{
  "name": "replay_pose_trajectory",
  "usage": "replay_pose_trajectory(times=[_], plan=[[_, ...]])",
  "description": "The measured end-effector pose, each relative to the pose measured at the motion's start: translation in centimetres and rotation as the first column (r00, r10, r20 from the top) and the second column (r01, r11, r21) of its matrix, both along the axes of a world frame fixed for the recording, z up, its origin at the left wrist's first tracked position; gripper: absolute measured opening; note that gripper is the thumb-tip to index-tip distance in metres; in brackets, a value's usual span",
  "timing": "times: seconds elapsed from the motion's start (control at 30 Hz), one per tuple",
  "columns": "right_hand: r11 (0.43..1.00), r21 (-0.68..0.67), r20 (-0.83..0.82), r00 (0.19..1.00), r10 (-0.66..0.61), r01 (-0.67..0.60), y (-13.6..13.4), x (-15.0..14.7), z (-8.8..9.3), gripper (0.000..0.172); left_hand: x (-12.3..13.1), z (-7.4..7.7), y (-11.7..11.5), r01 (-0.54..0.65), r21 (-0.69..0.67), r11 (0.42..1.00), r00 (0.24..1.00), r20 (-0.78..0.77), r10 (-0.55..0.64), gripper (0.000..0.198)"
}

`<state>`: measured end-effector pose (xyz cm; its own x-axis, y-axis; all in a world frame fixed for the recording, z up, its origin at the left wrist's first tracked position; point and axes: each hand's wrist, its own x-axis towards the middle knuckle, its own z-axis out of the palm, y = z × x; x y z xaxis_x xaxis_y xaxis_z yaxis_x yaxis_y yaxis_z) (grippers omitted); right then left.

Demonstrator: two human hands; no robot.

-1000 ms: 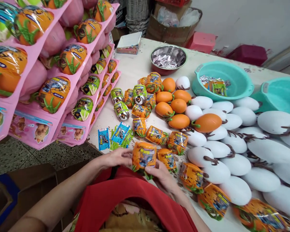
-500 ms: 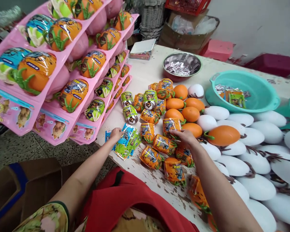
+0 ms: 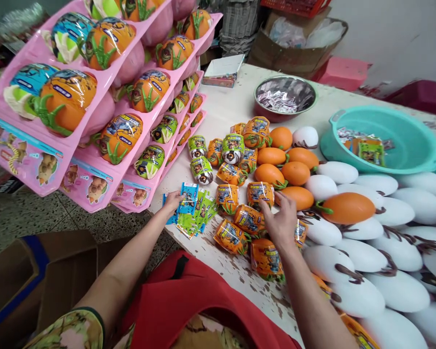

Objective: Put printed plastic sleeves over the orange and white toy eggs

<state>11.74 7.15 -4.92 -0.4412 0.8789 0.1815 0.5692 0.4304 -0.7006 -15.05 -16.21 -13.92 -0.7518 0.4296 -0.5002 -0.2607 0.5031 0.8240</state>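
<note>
My left hand [image 3: 172, 202] pinches the edge of a blue printed wrapper [image 3: 188, 198] at the table's near left. Beneath it lie several green printed wrappers [image 3: 202, 208], fanned out with more blue ones. My right hand [image 3: 281, 220] has its thumb and fingers apart, just beside an orange egg toy in a printed wrapper [image 3: 260, 193]; whether the fingertips touch it I cannot tell. Several more wrapped orange egg toys [image 3: 249, 219] lie around it, with green claws sticking out. Behind them sit green-wrapped white egg toys [image 3: 233, 148] and bare orange ones [image 3: 295, 173].
Many white egg toys [image 3: 356, 254] with brown claws cover the right side. A teal basin [image 3: 414, 145] holding packets and a steel bowl [image 3: 310, 97] of small sachets stand behind. Pink trays [image 3: 103, 92] of egg toys lean in a stack at left. An open box [image 3: 223, 70] sits at the back.
The thumb and fingers of my right hand have spread and drawn off the wrapped orange egg toy. My left hand has raised the blue wrapper slightly. The view has shifted a little leftward.
</note>
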Motion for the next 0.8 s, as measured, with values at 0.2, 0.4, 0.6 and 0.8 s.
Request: replay_pose_trajectory(times=[0.2, 0.4, 0.6, 0.8], plan=[[0.83, -0.412, -0.396, 0.894, 0.209, -0.377, -10.1, -2.8, 0.1, 0.031, -0.2, 0.3, -1.9, -0.071, 0.098, 0.993, 0.981, 0.185, 0.051, 0.047], [0.736, -0.509, -0.204, 0.894, 0.4, -0.446, -13.2, -9.2, -3.2, 0.042, -0.3, -0.5, -3.3, -0.076, 0.062, 0.995, 0.985, 0.162, 0.065, 0.049], [0.682, -0.5, -0.146, 0.828, 0.542, -0.534, -13.4, -9.4, -3.5, 0.032, -1.8, -1.3, -6.1, -0.115, -0.162, 0.98, 0.987, -0.126, 0.095, 0.023], [0.651, -0.533, -0.135, 0.814, 0.565, -0.54, -15.0, -6.5, -3.4, 0.029, -2.0, -1.3, -7.0, -0.085, -0.397, 0.914, 0.956, -0.291, -0.038, 0.009]])
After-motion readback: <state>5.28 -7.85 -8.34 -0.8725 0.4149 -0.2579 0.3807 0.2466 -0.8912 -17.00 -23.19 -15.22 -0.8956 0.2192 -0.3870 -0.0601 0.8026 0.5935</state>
